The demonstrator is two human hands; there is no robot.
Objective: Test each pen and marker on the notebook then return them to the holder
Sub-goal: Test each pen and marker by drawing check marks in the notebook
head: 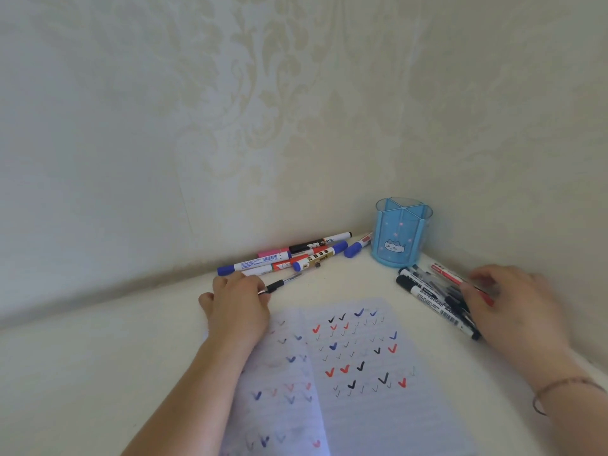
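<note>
- Head view: the left hand (237,302) lies at the notebook's (355,373) top-left corner, its fingers curled round a thin black-grip pen (283,283) whose far end points toward the left pile of markers (289,256) along the wall.
- The right hand (513,301) rests, blurred, over the right pile of pens (431,292); whether its fingers pinch one I cannot tell.
- The blue holder (402,232) stands in the corner between the piles and looks empty; the pages already carry many ticks.
- Judgement: testing is mid-way. Next, one pen must be singled out, marked on bare paper, then dropped upright into a holder compartment.
</note>
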